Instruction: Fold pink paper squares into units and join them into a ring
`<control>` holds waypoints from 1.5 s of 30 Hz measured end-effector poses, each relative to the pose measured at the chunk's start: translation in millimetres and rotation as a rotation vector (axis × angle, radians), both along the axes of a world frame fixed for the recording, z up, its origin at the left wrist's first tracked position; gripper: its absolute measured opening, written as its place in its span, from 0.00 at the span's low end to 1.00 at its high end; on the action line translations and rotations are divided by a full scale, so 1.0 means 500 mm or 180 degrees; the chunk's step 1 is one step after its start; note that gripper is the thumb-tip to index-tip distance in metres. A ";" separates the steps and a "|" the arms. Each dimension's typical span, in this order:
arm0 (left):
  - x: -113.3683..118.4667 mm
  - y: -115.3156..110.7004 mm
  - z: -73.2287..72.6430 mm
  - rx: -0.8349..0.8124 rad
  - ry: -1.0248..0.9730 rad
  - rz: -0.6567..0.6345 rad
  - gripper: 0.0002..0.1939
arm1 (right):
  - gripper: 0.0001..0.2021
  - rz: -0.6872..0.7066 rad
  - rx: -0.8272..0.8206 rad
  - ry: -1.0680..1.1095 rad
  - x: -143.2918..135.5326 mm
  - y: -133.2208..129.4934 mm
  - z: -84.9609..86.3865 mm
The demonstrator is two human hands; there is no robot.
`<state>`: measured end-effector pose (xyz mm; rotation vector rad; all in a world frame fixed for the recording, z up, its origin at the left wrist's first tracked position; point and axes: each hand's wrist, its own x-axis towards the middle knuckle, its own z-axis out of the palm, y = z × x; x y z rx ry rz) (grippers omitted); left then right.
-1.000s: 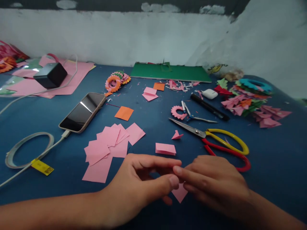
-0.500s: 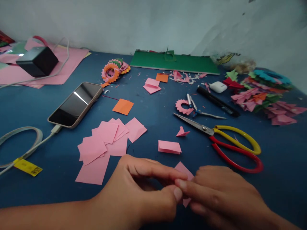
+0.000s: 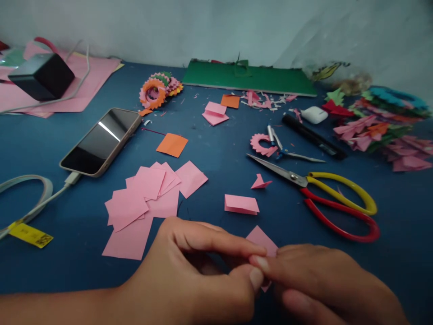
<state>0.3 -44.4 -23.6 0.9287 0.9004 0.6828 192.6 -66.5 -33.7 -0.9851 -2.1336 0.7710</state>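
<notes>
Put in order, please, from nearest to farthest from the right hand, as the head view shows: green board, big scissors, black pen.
From the right hand:
1. Big scissors: just beyond the hand.
2. Black pen: farther back, beyond the scissors.
3. Green board: at the back, more to the left.

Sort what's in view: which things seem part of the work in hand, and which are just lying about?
Likely in the work:
- left hand and right hand, fingertips together
- partly covered pink paper by the fingertips
- fanned pink sheets
- folded pink strip

Likely just lying about:
- smartphone
- black box
- white case
- black pen
- scissors, untouched now
</notes>
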 end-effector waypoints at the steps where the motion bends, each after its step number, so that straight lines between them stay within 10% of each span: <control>1: 0.000 0.000 -0.001 0.0082 0.0136 0.0019 0.10 | 0.16 0.0052 0.0120 0.0013 -0.001 0.001 -0.003; 9: 0.010 0.000 0.011 0.0771 0.0651 0.0095 0.07 | 0.17 -0.0120 0.0885 -0.0933 0.002 0.004 0.019; 22: 0.001 0.003 -0.005 -0.0417 0.0535 -0.0650 0.05 | 0.10 0.0773 0.1253 -0.0755 0.025 0.030 0.007; 34: -0.032 0.015 0.024 0.1978 0.0579 -0.0890 0.15 | 0.17 0.0871 0.1753 -0.1479 0.054 0.036 0.049; 45: -0.030 0.018 0.029 0.1856 0.0409 -0.0828 0.20 | 0.17 0.0202 0.1865 -0.1165 0.037 0.007 0.022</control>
